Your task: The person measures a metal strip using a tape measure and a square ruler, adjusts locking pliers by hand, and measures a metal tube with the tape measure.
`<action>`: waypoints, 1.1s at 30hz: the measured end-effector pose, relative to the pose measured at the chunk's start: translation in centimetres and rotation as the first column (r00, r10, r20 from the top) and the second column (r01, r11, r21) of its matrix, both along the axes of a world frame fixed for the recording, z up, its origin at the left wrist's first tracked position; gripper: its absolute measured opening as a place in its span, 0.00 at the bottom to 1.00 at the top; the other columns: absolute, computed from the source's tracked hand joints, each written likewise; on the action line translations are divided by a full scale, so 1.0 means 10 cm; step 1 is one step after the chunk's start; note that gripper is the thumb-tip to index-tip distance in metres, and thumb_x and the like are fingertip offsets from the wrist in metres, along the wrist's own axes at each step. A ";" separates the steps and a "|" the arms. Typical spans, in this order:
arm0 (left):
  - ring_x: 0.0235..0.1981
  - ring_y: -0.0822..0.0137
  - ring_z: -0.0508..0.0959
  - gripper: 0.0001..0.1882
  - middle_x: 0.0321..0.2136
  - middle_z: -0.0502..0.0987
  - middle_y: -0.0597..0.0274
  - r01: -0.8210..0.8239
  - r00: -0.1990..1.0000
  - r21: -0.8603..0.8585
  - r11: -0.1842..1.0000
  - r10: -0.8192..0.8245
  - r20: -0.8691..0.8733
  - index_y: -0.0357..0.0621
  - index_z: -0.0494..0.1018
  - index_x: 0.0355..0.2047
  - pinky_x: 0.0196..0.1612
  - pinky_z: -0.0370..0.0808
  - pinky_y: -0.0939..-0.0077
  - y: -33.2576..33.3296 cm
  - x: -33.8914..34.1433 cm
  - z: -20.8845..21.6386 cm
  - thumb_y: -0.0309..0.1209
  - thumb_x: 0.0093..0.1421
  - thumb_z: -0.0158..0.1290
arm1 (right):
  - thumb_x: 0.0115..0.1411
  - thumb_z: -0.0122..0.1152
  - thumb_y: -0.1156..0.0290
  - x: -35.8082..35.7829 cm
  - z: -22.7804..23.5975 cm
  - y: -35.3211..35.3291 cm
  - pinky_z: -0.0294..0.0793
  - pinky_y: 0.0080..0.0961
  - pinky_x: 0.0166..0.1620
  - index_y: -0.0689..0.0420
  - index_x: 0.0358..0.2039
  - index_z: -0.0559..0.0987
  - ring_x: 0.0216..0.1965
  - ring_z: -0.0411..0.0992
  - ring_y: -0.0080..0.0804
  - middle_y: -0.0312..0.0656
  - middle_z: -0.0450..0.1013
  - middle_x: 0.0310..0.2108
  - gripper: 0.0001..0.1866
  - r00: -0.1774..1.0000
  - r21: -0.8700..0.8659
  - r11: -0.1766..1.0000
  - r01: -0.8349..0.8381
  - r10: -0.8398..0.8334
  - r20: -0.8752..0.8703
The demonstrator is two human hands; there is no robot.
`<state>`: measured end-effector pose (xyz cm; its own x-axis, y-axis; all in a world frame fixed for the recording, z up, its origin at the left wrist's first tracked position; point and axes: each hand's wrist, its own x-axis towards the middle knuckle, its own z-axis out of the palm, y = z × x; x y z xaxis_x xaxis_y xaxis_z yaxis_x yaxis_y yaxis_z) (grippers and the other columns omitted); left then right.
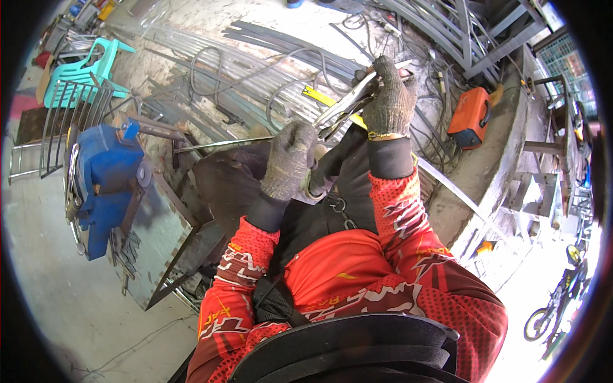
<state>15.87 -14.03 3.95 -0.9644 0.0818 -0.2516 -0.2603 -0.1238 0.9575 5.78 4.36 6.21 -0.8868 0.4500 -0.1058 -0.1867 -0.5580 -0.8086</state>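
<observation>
Both my hands wear grey-brown knit work gloves and are raised over my lap. My right hand (391, 102) is closed around a pale, shiny metal strip (345, 105), which slants down and left from the fist. Just below the strip, beside this hand, is a dark slim tool (337, 127) whose kind I cannot make out. My left hand (290, 159) is curled shut in front of my knee; whatever it grips is hidden. A thin metal rod (223, 144) ends at its left side, and a curved metal edge (314, 193) shows beneath it. Past the strip lies a yellow bar (318, 96).
Long metal bars (255, 80) and looped cables (300, 54) cover the ground ahead. A blue machine (105, 172) stands on a metal-topped table (156, 236) at left, near a turquoise chair (86, 70). An orange case (469, 118) sits by the concrete ledge (504, 140) at right.
</observation>
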 end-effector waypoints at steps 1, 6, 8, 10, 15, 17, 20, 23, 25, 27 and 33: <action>0.20 0.77 0.69 0.19 0.20 0.72 0.68 -0.105 0.983 -0.255 0.961 0.061 -0.175 0.44 0.75 0.33 0.24 0.67 0.78 0.04 0.00 0.03 0.46 0.71 0.51 | 0.61 0.66 0.70 0.02 0.03 -0.01 0.76 0.29 0.24 0.60 0.28 0.76 0.21 0.75 0.34 0.43 0.75 0.22 0.09 1.000 -0.002 1.000 0.001 -0.001 -0.002; 0.19 0.78 0.68 0.18 0.18 0.71 0.69 -0.202 0.908 -0.293 0.935 0.067 -0.413 0.45 0.75 0.33 0.23 0.66 0.78 0.08 -0.04 0.01 0.46 0.71 0.52 | 0.58 0.67 0.77 0.04 0.08 0.02 0.75 0.30 0.21 0.58 0.44 0.62 0.20 0.75 0.36 0.47 0.74 0.28 0.22 0.999 -0.107 0.994 0.026 -0.029 -0.025; 0.19 0.76 0.69 0.20 0.18 0.71 0.68 -0.041 0.998 0.116 0.992 0.047 -0.042 0.45 0.73 0.31 0.23 0.67 0.77 -0.03 0.03 0.00 0.48 0.71 0.51 | 0.58 0.66 0.78 0.12 0.22 -0.04 0.78 0.34 0.21 0.56 0.47 0.58 0.22 0.77 0.40 0.49 0.73 0.29 0.26 1.000 -0.142 0.990 -0.004 0.001 -0.021; 0.19 0.75 0.70 0.20 0.18 0.71 0.67 -0.053 0.999 0.159 0.986 0.054 -0.003 0.44 0.73 0.31 0.24 0.68 0.77 -0.04 0.06 -0.02 0.48 0.72 0.50 | 0.59 0.65 0.78 0.14 0.23 -0.07 0.78 0.35 0.21 0.54 0.48 0.57 0.22 0.77 0.41 0.50 0.72 0.29 0.26 0.998 -0.189 0.982 -0.020 0.010 -0.055; 0.22 0.76 0.69 0.23 0.20 0.68 0.68 -0.234 0.933 -0.273 0.933 0.136 -0.334 0.42 0.72 0.30 0.27 0.70 0.77 0.13 0.03 0.11 0.47 0.74 0.41 | 0.59 0.66 0.77 0.18 0.27 -0.08 0.78 0.34 0.21 0.55 0.47 0.58 0.22 0.77 0.40 0.49 0.71 0.29 0.25 0.996 -0.150 0.988 0.027 -0.039 -0.078; 0.23 0.75 0.70 0.23 0.21 0.69 0.68 -0.303 0.889 -0.279 0.911 0.165 -0.427 0.41 0.72 0.31 0.27 0.70 0.77 0.15 0.03 0.01 0.47 0.74 0.42 | 0.59 0.66 0.77 0.20 0.30 -0.09 0.78 0.32 0.22 0.56 0.46 0.59 0.23 0.77 0.38 0.47 0.71 0.30 0.24 0.997 -0.160 0.986 -0.056 0.046 -0.065; 0.23 0.75 0.70 0.24 0.21 0.69 0.67 -0.218 0.938 -0.092 0.972 0.183 -0.293 0.41 0.73 0.32 0.27 0.69 0.78 0.07 0.05 -0.02 0.49 0.73 0.43 | 0.59 0.66 0.77 0.17 0.20 -0.10 0.78 0.31 0.23 0.55 0.45 0.61 0.24 0.77 0.36 0.46 0.72 0.31 0.22 0.999 -0.049 0.999 -0.006 0.004 -0.042; 0.19 0.71 0.70 0.24 0.19 0.71 0.66 -0.074 0.997 0.118 0.990 0.075 -0.006 0.43 0.73 0.34 0.23 0.69 0.76 -0.05 0.05 0.07 0.51 0.73 0.44 | 0.59 0.66 0.78 0.26 0.30 -0.13 0.77 0.31 0.24 0.54 0.44 0.61 0.24 0.76 0.35 0.45 0.72 0.30 0.21 0.998 -0.101 0.994 -0.041 0.037 -0.043; 0.15 0.71 0.68 0.26 0.17 0.69 0.66 -0.002 0.995 0.060 0.998 -0.003 0.096 0.45 0.72 0.30 0.21 0.67 0.73 -0.08 0.03 0.08 0.54 0.73 0.43 | 0.59 0.65 0.78 0.24 0.29 -0.13 0.77 0.32 0.24 0.54 0.45 0.61 0.24 0.76 0.36 0.45 0.72 0.29 0.22 0.998 -0.090 0.995 -0.031 0.025 -0.062; 0.13 0.70 0.65 0.26 0.15 0.67 0.67 0.007 0.986 0.148 0.989 -0.031 0.162 0.47 0.70 0.27 0.19 0.66 0.72 -0.09 0.05 0.12 0.55 0.72 0.43 | 0.59 0.65 0.78 0.25 0.32 -0.14 0.77 0.32 0.24 0.54 0.47 0.61 0.24 0.76 0.36 0.45 0.72 0.29 0.23 0.996 -0.078 0.997 -0.017 0.010 -0.084; 0.13 0.71 0.64 0.25 0.15 0.65 0.68 0.107 0.953 0.533 0.839 -0.240 0.186 0.49 0.66 0.25 0.18 0.63 0.75 -0.09 0.07 0.06 0.55 0.71 0.48 | 0.61 0.64 0.75 0.29 0.46 -0.12 0.79 0.30 0.29 0.57 0.45 0.72 0.26 0.76 0.36 0.45 0.76 0.30 0.13 0.996 -0.154 0.986 -0.062 0.051 -0.073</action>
